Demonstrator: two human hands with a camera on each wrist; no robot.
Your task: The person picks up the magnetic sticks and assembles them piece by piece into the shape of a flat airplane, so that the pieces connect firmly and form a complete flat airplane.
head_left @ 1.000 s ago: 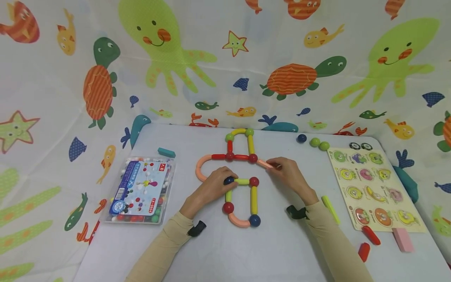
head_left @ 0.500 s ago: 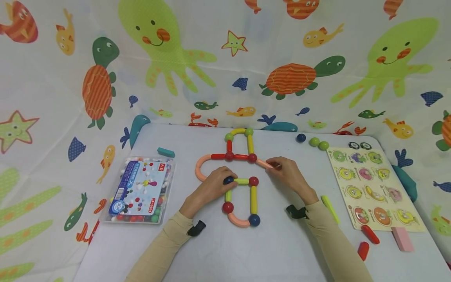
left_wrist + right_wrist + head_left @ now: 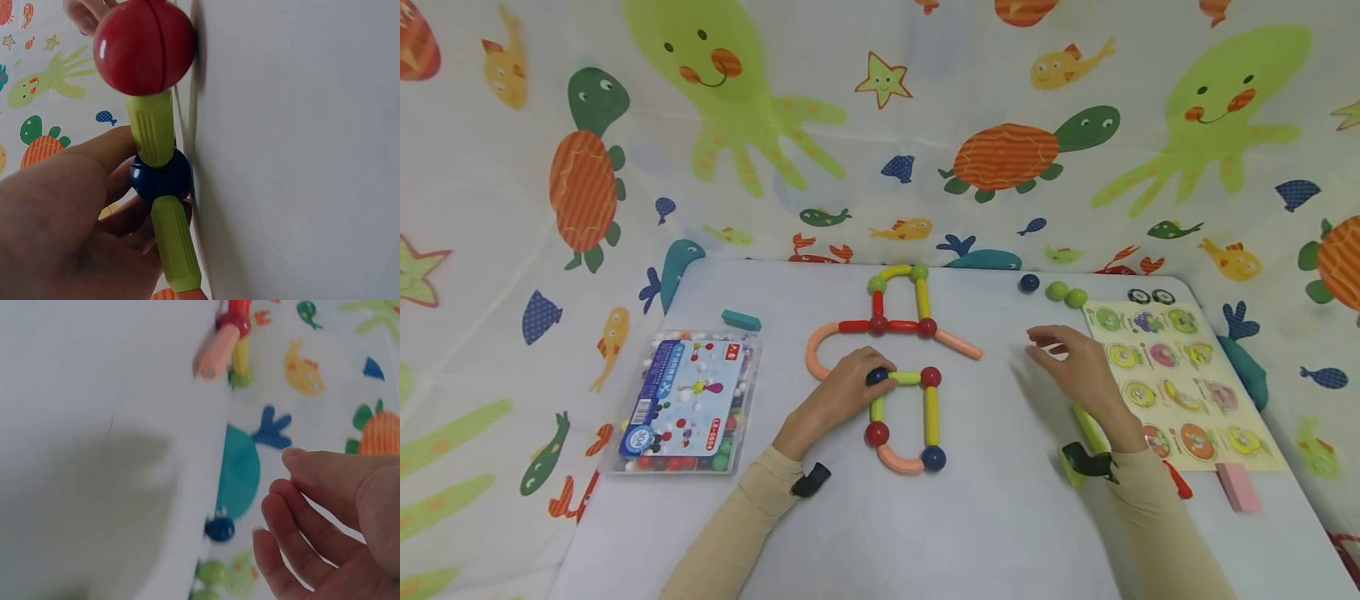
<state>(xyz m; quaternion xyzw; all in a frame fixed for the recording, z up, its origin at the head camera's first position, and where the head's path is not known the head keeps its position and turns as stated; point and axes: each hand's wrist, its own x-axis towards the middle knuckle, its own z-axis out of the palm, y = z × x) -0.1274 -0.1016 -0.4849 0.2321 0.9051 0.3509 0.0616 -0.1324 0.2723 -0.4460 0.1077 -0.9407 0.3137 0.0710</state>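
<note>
My left hand (image 3: 842, 390) holds a blue ball (image 3: 156, 182) at the corner of a loop of magnetic sticks and balls lying on the table. Two lime sticks run from that ball to red balls (image 3: 930, 377), one (image 3: 876, 433) on the near side. A yellow stick (image 3: 932, 417), another blue ball (image 3: 933, 458) and a curved pink stick (image 3: 898, 461) complete this loop. Farther back, red and yellow sticks with green balls form a second loop. From its red ball (image 3: 927, 327) a pink stick (image 3: 958, 342) juts right with a free end. To its right hovers my right hand (image 3: 1075, 367), empty, fingers loosely bent.
A clear plastic box (image 3: 681, 400) of small coloured balls stands at left, a teal block (image 3: 741, 320) behind it. Loose blue (image 3: 1029, 283) and green balls (image 3: 1057, 291) lie at the back right. A fruit puzzle board (image 3: 1180, 392), a pink block (image 3: 1239, 487) and a lime stick (image 3: 1090, 429) are at right.
My right hand has let go of the pink stick and moved away to the right. The stick stays joined to the red ball. My left hand keeps its hold on the blue ball.
</note>
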